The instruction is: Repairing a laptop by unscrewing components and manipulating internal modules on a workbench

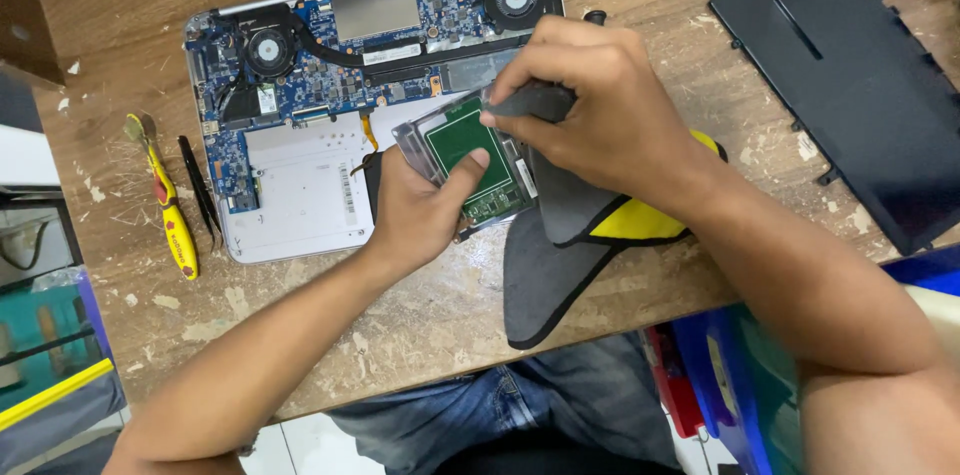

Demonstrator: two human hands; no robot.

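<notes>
Far out to the left of my left hand point(415, 210), well apart from it, I see a yellow-handled tool point(170, 205) and a pair of black tweezers point(200, 190), both lying lengthwise on the worn wooden table point(420, 320). Closer in, just left of and beyond that hand, the opened laptop point(300, 135) lies with its blue motherboard point(330, 45) and 2 cooling fans exposed, its long axis running left to right.

My left hand is closed on the hard drive point(465, 150): palm under its near-left corner, thumb pressed flat on the green circuit board. The drive sits directly ahead and slightly right of that hand, tilted, its long axis running from near-right to far-left, over the laptop's right edge.

My right hand point(600, 115) comes in from the right and sits over the drive's far-right corner, fingers curled tight around a dark grey tool point(535, 100) whose tip I cannot make out. Both hands touch or nearly touch the drive; the left carries it, the right works on it from above.

Under and near my right wrist lies a dark grey pouch with yellow lining point(580, 235). Far right of that hand, well apart, rests the black bottom cover point(850, 75).
</notes>
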